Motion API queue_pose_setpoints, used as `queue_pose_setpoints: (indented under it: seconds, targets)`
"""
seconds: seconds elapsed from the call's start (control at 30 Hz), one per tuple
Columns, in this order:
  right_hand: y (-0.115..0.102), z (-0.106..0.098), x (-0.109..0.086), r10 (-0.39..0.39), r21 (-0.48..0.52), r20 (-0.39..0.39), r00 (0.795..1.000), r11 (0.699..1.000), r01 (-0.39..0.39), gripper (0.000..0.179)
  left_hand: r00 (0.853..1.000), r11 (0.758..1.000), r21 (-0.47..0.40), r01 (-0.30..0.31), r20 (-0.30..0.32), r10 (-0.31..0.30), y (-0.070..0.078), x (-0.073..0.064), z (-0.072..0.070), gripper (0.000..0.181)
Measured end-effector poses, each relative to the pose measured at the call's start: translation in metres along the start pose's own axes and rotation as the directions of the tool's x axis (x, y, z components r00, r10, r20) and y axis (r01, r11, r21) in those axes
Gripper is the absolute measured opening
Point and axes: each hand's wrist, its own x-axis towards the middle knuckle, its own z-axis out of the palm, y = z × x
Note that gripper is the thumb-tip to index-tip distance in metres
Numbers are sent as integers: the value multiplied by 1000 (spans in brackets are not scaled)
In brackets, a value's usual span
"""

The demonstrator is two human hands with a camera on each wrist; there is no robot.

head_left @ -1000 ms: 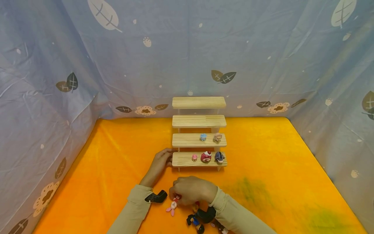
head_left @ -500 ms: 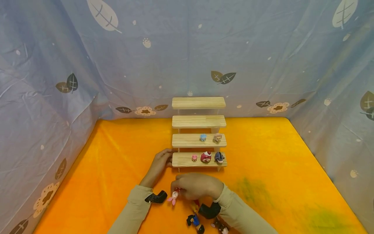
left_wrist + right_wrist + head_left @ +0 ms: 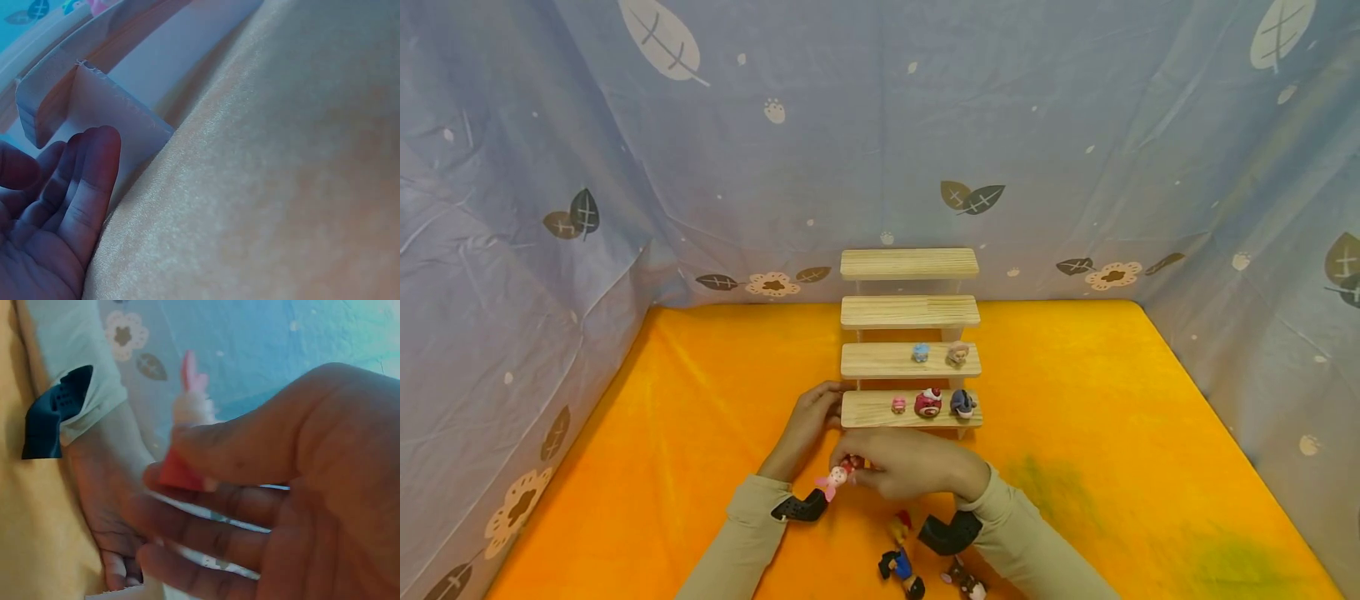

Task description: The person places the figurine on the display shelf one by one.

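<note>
My right hand [image 3: 917, 462] pinches a small figurine [image 3: 837, 477] with long pink ears, a pale face and a red body. Thumb and index finger grip the figurine [image 3: 192, 409] in the right wrist view, while the other fingers extend below it. This hand is just in front of the lowest step of a wooden tiered display stand [image 3: 868, 408]. At the stand's left end is my left hand [image 3: 808, 417]. The left wrist view shows its fingers [image 3: 94, 169] mostly straight, right beside the stand's pale side support [image 3: 112, 103].
On the lowest step stand a pink figurine [image 3: 898, 405], a red one [image 3: 928, 405] and a grey-blue one [image 3: 962, 404]. One step up are a light-blue [image 3: 921, 353] and a beige figurine [image 3: 958, 354]. Loose figurines [image 3: 901, 568] lie on the orange cloth [image 3: 1075, 500] in front.
My right hand has lifted the pink-eared figurine and carried it forward toward the stand, uncovering a yellow-and-red figurine on the cloth. My left hand has stayed at the stand's left end.
</note>
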Motion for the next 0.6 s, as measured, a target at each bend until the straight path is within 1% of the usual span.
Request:
queue_pose_setpoints:
  seconds: [0.07, 0.13, 0.2, 0.27, 0.4, 0.43, 0.5, 0.6]
  targets:
    - [0, -3, -1, -7, 31, -30, 1000, 1000, 8, 20, 1000, 1000, 0, 4, -6, -4, 0, 0, 0, 37]
    - [-1, -5, -2, -11, 51, -76, 997, 999, 15, 21, 1000, 1000, 9, 12, -14, -11, 0, 0, 0, 36]
    - [-1, -8, -2, -12, 82, -131, 991, 996, 23, 21, 1000, 999, 43, 13, -29, -11, 1, 0, 0, 35]
    - [1, -9, -2, -17, 120, -197, 980, 992, 42, 20, 999, 995, 95, 11, -48, -7, 1, 0, 0, 35]
    - [3, -11, -3, -18, 177, -313, 950, 981, 77, 22, 996, 983, 184, 22, -84, -7, 1, 1, -1, 33]
    - [4, -11, -3, -16, 184, -331, 944, 979, 82, 22, 996, 980, 199, 23, -91, -5, 1, 1, -1, 33]
    - [5, -12, -4, -10, 189, -349, 937, 979, 81, 23, 996, 979, 202, 23, -92, -4, 1, 1, -1, 32]
    - [7, -12, -4, -15, 192, -351, 936, 977, 88, 20, 996, 982, 187, 18, -93, -1, 1, 0, 0, 31]
